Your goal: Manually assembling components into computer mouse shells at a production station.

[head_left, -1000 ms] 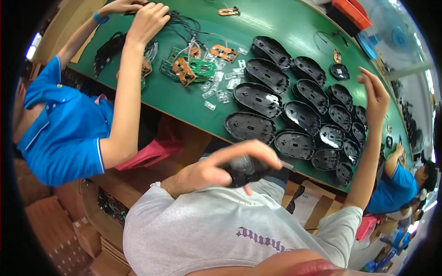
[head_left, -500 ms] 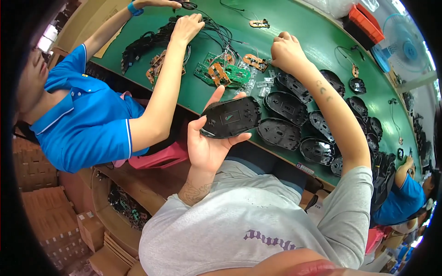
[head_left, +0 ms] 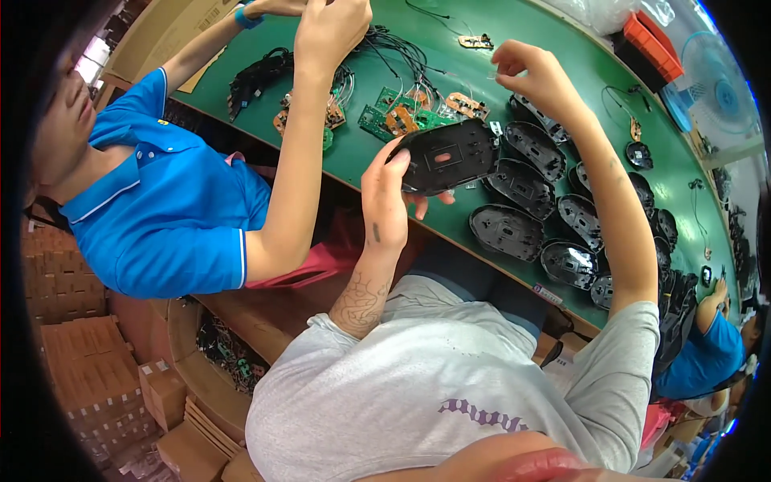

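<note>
Your left hand (head_left: 384, 199) clamps its fingers around a black mouse shell (head_left: 458, 165), tilted above the bench (head_left: 522, 20) edge. Your right hand (head_left: 536, 76): fingers curled inward; cannot tell whether pinching anything. Brown bin (head_left: 195, 376), low left: jumbled small parts (head_left: 229, 353).

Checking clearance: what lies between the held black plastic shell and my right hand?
In the head view, an orange circuit board shows between the shell and right hand.
</note>
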A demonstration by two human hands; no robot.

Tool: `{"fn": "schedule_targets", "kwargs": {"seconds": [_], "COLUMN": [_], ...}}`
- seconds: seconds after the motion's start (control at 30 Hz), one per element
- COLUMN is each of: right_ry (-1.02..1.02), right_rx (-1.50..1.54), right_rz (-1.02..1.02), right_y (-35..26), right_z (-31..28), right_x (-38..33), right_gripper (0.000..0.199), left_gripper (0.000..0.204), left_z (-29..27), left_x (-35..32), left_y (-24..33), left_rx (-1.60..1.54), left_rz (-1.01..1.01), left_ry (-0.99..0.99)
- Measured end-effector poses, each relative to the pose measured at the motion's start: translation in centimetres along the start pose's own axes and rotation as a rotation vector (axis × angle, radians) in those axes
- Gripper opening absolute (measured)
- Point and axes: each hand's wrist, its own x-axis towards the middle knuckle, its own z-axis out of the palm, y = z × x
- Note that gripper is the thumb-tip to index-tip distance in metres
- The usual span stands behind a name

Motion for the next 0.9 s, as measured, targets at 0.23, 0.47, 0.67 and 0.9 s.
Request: {"fn": "schedule_targets", "kwargs": {"seconds": [0.23,0.47,0.67,0.9], "right_ry": [0.004,0.084,0.175,0.216], "right_rx": [0.632,0.701,0.799,0.541], "right_rz": [-0.099,-0.031,0.024,-0.025], "right_y": [-4.3,-3.4,-3.8,-5.8], "right_z": [-2.1,-4.9,-4.6,-1.5], "right_x": [-5.8,-8.9,-10.2,-11.9], "right_gripper": [0.02,0.018,0.018,0.015], "left_gripper": [0.039,0.031,0.032,0.035], "left_z": [0.7,1.6,3.7,4.8], "left_x": [1.9,2.9,2.8,2.3], "left_y": [-0.1,-0.1,-0.4,-0.3], "left_rx": [0.135,0.206,0.162,0.197], "left_rz": [0.035,0.06,0.046,0.054], "left_ry": [0.058,-0.068,-0.124,-0.186]}}
